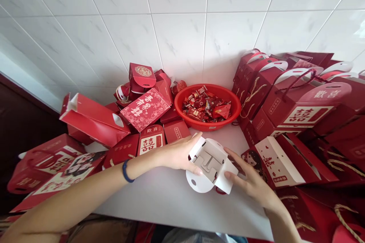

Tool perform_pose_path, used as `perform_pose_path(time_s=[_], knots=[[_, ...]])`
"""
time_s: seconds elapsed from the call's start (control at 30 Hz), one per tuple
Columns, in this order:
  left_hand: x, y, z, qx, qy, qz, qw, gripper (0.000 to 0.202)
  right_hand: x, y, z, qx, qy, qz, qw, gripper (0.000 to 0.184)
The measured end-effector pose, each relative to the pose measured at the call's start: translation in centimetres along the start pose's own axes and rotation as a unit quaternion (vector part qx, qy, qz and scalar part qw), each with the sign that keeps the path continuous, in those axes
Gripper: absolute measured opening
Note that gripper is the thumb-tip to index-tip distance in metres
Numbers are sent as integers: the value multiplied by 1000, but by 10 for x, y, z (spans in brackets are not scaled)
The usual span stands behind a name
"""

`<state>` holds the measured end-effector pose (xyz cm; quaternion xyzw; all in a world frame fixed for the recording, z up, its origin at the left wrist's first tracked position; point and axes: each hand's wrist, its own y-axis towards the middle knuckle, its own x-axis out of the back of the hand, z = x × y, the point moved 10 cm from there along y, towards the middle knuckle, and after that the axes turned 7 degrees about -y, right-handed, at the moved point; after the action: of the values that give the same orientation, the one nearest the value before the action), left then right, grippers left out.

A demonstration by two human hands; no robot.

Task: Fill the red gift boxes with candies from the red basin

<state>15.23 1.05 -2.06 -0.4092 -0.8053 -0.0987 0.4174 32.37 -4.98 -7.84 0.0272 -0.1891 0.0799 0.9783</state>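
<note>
White tiles (176, 34) back a pale table (142, 197), over which the left hand (184, 155) and right hand (249, 180), apart, grip opposite sides of a paper gift box (209, 161): base folded, top flaps open, unfilled; wrapped candies (207, 103) sit beyond.

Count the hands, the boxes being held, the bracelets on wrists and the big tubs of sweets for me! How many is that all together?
Hands: 2, the left hand and the right hand
Held boxes: 1, the open box
Bracelets: 1, the blue bracelet
Tubs of sweets: 1, the red tub
Total: 5
</note>
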Motion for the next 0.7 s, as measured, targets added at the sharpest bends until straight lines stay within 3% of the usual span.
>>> perform_pose_path(time_s=[0.17, 0.33, 0.43, 0.6, 0.7], knots=[[-8, 2, 10, 120, 113, 85, 983, 109, 4, 1, -2, 27, 1, -44, 999, 63], [6, 13, -1, 133, 196, 52, 970, 106, 14, 7, -6, 50, -33, -106, 993, 59], [17, 17, -10, 136, 211, 64, 966, 104, 16, 11, -4, 65, -63, -119, 989, 58], [65, 32, -31, 58, 194, 13, 979, 59, 21, 16, 18, 99, -112, -150, 977, 53], [107, 55, -24, 41, 197, -41, 979, 45, 30, 21, 36, 111, -107, -199, 968, 45]])
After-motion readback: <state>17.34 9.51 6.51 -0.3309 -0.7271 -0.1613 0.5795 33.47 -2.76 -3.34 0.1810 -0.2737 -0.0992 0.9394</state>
